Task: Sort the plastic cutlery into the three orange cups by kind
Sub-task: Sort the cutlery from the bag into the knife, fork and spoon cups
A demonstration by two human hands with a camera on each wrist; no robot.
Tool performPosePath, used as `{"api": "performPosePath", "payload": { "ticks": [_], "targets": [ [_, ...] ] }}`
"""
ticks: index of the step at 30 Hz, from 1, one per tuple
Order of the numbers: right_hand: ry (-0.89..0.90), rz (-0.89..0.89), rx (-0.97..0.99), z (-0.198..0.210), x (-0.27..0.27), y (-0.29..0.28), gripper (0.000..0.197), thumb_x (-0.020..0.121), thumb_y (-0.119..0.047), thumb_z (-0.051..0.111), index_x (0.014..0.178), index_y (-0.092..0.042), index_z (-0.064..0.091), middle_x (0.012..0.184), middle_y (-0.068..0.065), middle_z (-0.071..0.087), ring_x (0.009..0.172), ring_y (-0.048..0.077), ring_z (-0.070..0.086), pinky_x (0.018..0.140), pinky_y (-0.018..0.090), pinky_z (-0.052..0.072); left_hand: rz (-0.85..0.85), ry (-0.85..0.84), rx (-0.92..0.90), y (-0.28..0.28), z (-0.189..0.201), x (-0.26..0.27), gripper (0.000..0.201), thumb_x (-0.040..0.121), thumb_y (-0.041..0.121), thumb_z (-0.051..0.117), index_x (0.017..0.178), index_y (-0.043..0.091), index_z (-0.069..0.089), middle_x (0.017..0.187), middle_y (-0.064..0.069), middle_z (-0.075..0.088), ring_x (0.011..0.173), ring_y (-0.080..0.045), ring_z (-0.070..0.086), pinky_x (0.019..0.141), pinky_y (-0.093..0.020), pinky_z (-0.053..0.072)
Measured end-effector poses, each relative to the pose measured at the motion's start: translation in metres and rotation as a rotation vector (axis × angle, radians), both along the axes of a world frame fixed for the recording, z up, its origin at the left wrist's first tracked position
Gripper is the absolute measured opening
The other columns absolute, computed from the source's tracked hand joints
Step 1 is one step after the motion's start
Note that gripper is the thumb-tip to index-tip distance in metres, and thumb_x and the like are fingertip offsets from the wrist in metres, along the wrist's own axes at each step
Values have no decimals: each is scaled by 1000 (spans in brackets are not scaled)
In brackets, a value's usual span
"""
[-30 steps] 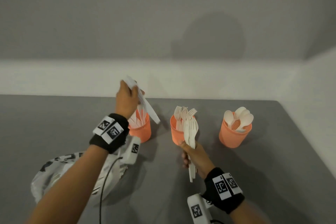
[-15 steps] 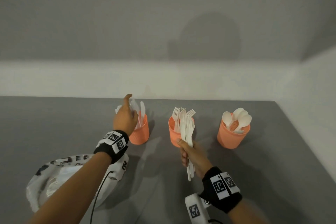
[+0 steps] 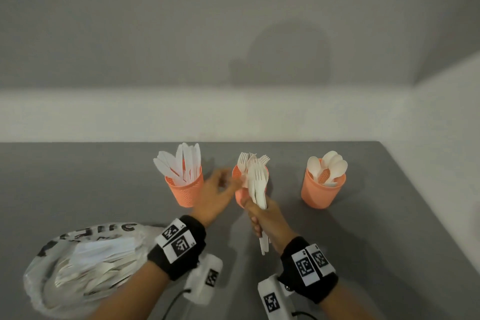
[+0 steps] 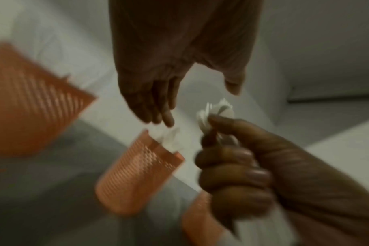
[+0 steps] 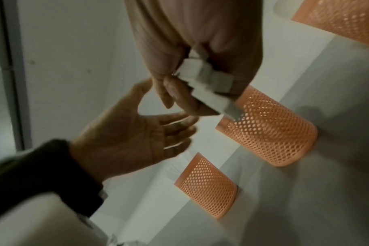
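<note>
While our right hand clamps the bundle, these are the points we weigh for the next move.

Right fingers: curled tight around the handles of a bunch of white forks, tines up, handle ends sticking out below our fist.

Left fingers: straight and loose, gripping nothing, reaching toward the tines just beside them; the left hand shows an empty palm in the right wrist view.

Just behind the bundle: the middle cup, already bristling with forks, so that is where we judge this bunch belongs.

Beyond the left fingers, on their far side: the knife cup, full of upright knives.

Well off past the right fist: the spoon cup with its spoons.

Back by our left wrist: a plastic bag with more white cutlery lying inside.

Step in hand, as we judge it: pick one fork, or the whole bunch, out of the right fist and stand it in the middle cup.

How to do it well: we pinch near the neck below the tines, slacken the right grip only once the left has hold, lower handles first, and steer clear of the tines already standing, since the light mesh cup could tip.
</note>
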State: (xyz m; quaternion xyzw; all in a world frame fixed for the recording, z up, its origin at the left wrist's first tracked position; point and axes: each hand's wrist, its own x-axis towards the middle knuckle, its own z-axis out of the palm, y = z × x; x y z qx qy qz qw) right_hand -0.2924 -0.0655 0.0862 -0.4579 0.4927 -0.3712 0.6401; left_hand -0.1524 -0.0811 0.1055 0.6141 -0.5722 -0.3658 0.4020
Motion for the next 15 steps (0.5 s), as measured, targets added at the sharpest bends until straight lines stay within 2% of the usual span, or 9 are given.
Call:
{"api": "performPosePath", "payload": {
  "ticks": [2, 3, 5, 7, 9, 11, 13, 15],
  "targets": [
    [107, 15, -55, -2, 6, 4, 10, 92, -16, 53, 82, -16, 52, 48, -4, 38, 34, 5, 33, 35, 18, 30, -99, 262, 239, 9, -4, -23, 43, 84, 39, 62, 117, 12, 52, 105, -4, 67, 94, -16, 65, 82, -25, 52],
    [164, 23, -88, -4, 9, 7, 9, 91, -13, 51, 84, -19, 52, 49, -7, 40, 36, 3, 36, 36, 17, 31, -104, 354, 280, 11, -8, -31, 39, 84, 35, 63, 114, 12, 54, 101, -5, 69, 91, -15, 66, 84, -27, 53],
    [226, 51, -150, -6, 11, 13, 20, 93, -10, 47, 82, -26, 49, 59, -10, 43, 41, 2, 43, 37, 10, 33, -67, 450, 275, 12, -10, -42, 25, 84, 29, 63, 102, 12, 61, 84, 1, 72, 77, -8, 68, 76, -22, 53],
    [212, 89, -159, -6, 7, 15, 18, 92, -9, 48, 82, -22, 54, 59, -2, 47, 41, 3, 46, 40, 14, 37, -70, 469, 285, 11, -9, -46, 26, 85, 32, 62, 98, 9, 63, 75, 3, 73, 71, -8, 67, 67, -21, 51],
    [132, 152, -91, -3, -2, 14, 9, 88, -8, 52, 88, -9, 61, 61, 7, 54, 47, 11, 51, 47, 22, 43, -123, 467, 325, 10, -6, -45, 31, 87, 34, 58, 103, 8, 60, 85, -3, 73, 65, -10, 67, 53, -19, 49],
    [29, 233, 17, 0, -12, 13, 9, 88, -13, 56, 90, -9, 64, 71, 8, 63, 55, 14, 58, 52, 24, 49, -175, 468, 369, 11, -4, -43, 32, 90, 32, 54, 104, 4, 57, 96, -14, 71, 60, -11, 66, 41, -15, 44],
    [-36, 283, 63, 1, -16, 15, 10, 91, -17, 55, 88, -13, 64, 70, 5, 66, 51, 12, 59, 50, 21, 49, -231, 418, 405, 12, -3, -41, 44, 90, 34, 53, 108, -6, 56, 102, -22, 68, 62, -12, 67, 41, -13, 44],
    [-76, 270, 84, 1, -17, 18, 13, 93, -18, 53, 82, -12, 60, 56, 0, 60, 42, 9, 51, 45, 19, 44, -261, 404, 397, 11, -4, -40, 45, 89, 35, 53, 110, -4, 56, 101, -18, 68, 69, -12, 68, 53, -16, 52]
  ]
}}
